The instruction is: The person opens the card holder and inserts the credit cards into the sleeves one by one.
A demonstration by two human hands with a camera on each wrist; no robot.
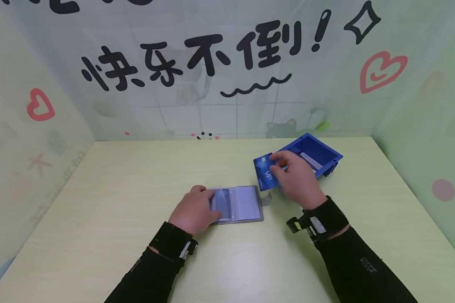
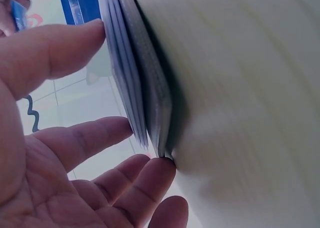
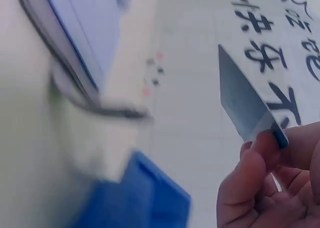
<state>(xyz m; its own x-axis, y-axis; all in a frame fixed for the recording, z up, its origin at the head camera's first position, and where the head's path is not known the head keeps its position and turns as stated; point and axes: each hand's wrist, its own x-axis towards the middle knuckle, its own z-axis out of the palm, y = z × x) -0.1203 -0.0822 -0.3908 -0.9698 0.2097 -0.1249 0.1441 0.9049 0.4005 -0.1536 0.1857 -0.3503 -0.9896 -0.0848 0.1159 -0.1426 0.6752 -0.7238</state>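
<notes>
A blue card marked VIP (image 1: 266, 171) is pinched between the thumb and fingers of my right hand (image 1: 297, 179), raised in front of the blue bin. In the right wrist view, the card (image 3: 245, 100) is seen nearly edge-on, its grey back showing. An open card holder (image 1: 246, 204) with clear sleeve pages lies on the table. At its left end rests my left hand (image 1: 195, 210), thumb and index finger on the pages. The left wrist view has the stacked sleeves (image 2: 125, 62) side-on, with another fingertip touching the cover's edge.
Behind my right hand stands a blue plastic bin (image 1: 327, 158), partly covered by that hand, with pale and blue flat items inside. A small strap tab (image 1: 266, 199) sticks out from the holder's right side. Printed cloth walls (image 1: 227, 118) bound the pale wooden table (image 1: 136, 168).
</notes>
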